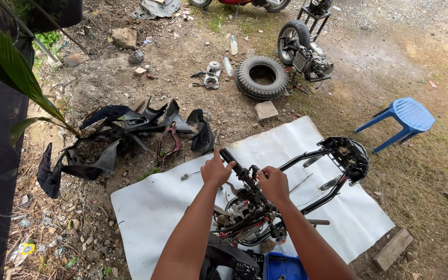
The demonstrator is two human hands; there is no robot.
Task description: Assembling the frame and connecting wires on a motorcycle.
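A stripped scooter frame (pixel 333 171) lies on a white sheet (pixel 156 202) spread over the dirt. The left hand (pixel 216 170) is wrapped around the black handlebar grip (pixel 230 157); the right hand (pixel 274 183) is curled around the handlebar's middle. Black body panels (pixel 130 135) lie beside the sheet, with a loose tyre (pixel 262 78) and a blue stool (pixel 405 118) beyond.
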